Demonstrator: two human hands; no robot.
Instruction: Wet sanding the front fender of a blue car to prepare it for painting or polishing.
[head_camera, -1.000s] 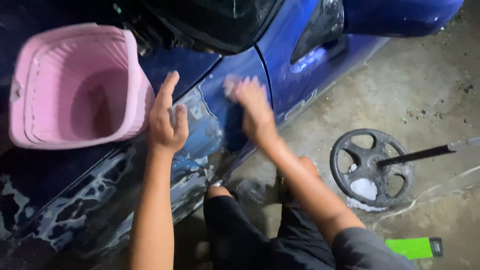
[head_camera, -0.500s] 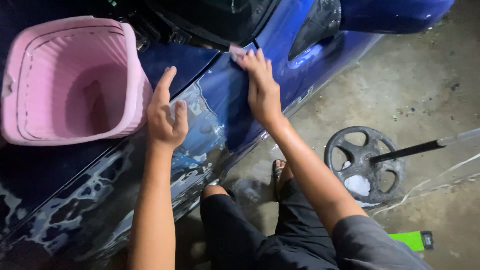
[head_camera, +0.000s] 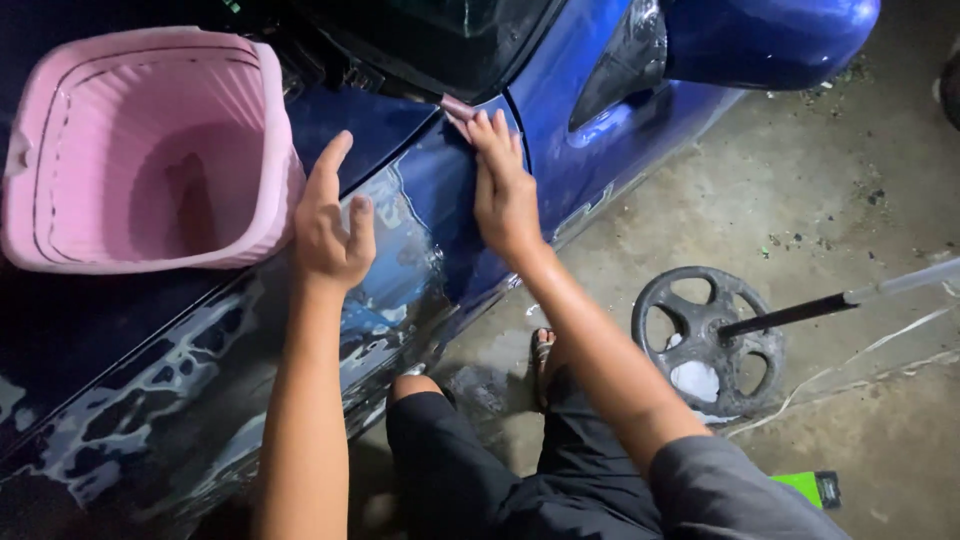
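The right hand (head_camera: 503, 190) lies flat on the wet blue car panel (head_camera: 430, 215), fingers (head_camera: 486, 135) stretched out together and pressing a small pink cloth or sponge (head_camera: 458, 107) against the paint near the base of the windscreen; only its edge peeks past the fingertips, so which of the two it is cannot be told. The left hand (head_camera: 330, 225) rests on the same panel just beside it, fingers loosely curled with the thumb raised, holding nothing. Soap foam (head_camera: 150, 390) streaks the dark bodywork lower down. A pink plastic basket (head_camera: 140, 150) sits on the car just left of the left hand. On the concrete floor (head_camera: 850, 200) to the right lies a black wheel-shaped part (head_camera: 708, 340) on a rod, well apart from both hands.
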